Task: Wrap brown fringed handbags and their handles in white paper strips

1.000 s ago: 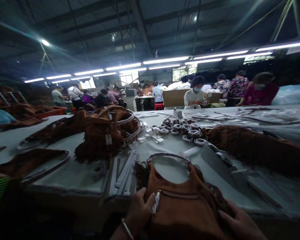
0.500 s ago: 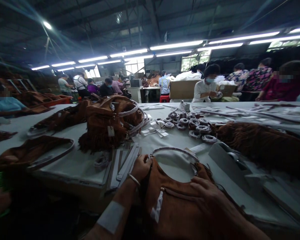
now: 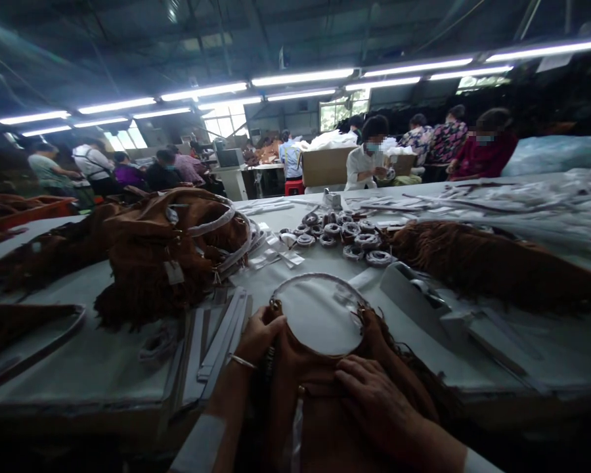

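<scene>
Left hand (image 3: pixel 259 336) clamped on brown bag (image 3: pixel 325 430), right hand (image 3: pixel 377 397) against it, grip unclear, white tag (image 3: pixel 174 272) unreadable

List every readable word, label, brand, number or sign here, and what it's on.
No text is readable.
White tag on the piled bags: too small and dim to tell if printed.
Brown bag nearest the camera: no legible lettering.

A slim, silver-toned bangle (image 3: pixel 242 361) circles the wrist (image 3: pixel 245 350) of a worker's bare left hand (image 3: pixel 260 334); a pale, straight-edged patch (image 3: pixel 200 443) sits on that forearm (image 3: pixel 231 404). Beyond the bare right hand (image 3: pixel 374 393), a pale covering (image 3: pixel 477 462), its material unclear, crosses the other forearm (image 3: pixel 431 435).
</scene>
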### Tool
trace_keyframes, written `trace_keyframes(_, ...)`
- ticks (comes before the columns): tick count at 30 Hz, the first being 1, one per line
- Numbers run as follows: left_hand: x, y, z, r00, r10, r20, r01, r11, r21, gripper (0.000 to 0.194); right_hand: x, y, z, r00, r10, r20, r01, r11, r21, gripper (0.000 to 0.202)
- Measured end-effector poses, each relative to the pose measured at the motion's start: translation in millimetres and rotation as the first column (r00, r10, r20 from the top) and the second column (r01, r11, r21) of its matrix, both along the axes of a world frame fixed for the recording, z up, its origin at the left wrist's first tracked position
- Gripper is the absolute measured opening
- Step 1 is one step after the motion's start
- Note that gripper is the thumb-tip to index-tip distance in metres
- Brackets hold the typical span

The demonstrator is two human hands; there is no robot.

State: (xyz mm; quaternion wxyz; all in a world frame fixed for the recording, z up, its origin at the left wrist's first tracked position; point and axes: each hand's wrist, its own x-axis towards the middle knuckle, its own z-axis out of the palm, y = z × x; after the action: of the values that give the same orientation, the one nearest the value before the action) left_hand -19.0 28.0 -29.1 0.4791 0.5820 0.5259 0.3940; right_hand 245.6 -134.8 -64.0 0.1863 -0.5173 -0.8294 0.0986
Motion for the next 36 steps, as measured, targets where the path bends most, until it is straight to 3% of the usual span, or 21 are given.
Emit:
trace_keyframes(3, 2, -14, 10.2, 0.998, -0.065, 0.001, 0.065, 0.996, 0.063, 0.051, -2, 0, 12.2, 0.999, 0.027, -0.042, -0.027, 1.0, -0.011, 0.043)
trace_keyframes(8, 6, -29, 17.1, 0.995, -0.008, -0.103, 0.021, 0.992, 0.125, 0.046, 6, 10, 32.7, 0.995, 0.051, -0.082, -0.05, 0.999, 0.013, 0.035)
trace_keyframes(10, 6, -31, 16.6, 0.994, 0.005, -0.114, 0.012, 0.989, 0.145, 0.044, 16, 21, 38.5, 1.0, -0.005, 0.003, 0.005, 0.998, 0.065, 0.036)
trace_keyframes(13, 5, -32, 15.0, 0.993, 0.041, -0.109, -0.025, 0.989, 0.144, 0.045, 34, 38, 41.1, 0.976, -0.183, 0.116, 0.167, 0.976, 0.138, 0.038)
trace_keyframes(16, 2, -32, 14.1, 0.988, 0.097, -0.117, -0.083, 0.989, 0.118, 0.05, 51, 48, 33.7, 0.946, -0.312, 0.086, 0.301, 0.945, 0.128, 0.033)
trace_keyframes(21, -3, -29, 10.8, 0.959, 0.163, -0.232, -0.135, 0.982, 0.134, 0.053, 63, 47, 10.5, 0.939, -0.304, -0.159, 0.321, 0.942, 0.097, 0.031)
trace_keyframes(25, -9, -21, 4.2, 0.912, 0.166, -0.375, -0.127, 0.984, 0.128, 0.049, 52, 36, 2.7, 0.962, -0.264, -0.074, 0.272, 0.953, 0.13, 0.029)
trace_keyframes(27, -10, -15, 4.0, 0.84, 0.135, -0.526, -0.079, 0.989, 0.128, 0.042, 44, 30, -0.4, 0.965, -0.261, 0.028, 0.255, 0.957, 0.141, 0.033)
trace_keyframes(29, -9, -10, 6.8, 0.721, 0.124, -0.681, -0.019, 0.987, 0.16, 0.036, 37, 24, -4.8, 0.954, -0.281, 0.099, 0.267, 0.954, 0.136, 0.04)
trace_keyframes(31, -6, -3, 9.8, 0.635, 0.122, -0.763, 0.029, 0.983, 0.181, 0.032, 33, 21, -9.2, 0.947, -0.296, 0.127, 0.281, 0.952, 0.122, 0.044)
trace_keyframes(33, -2, 3, 9.6, 0.644, 0.105, -0.758, 0.023, 0.987, 0.157, 0.03, 33, 19, -11.9, 0.944, -0.305, 0.125, 0.292, 0.95, 0.112, 0.045)
trace_keyframes(36, 0, 10, 1.4, 0.765, 0.065, -0.64, -0.043, 0.998, 0.049, 0.032, 35, 17, -11.3, 0.945, -0.316, 0.082, 0.307, 0.946, 0.106, 0.042)
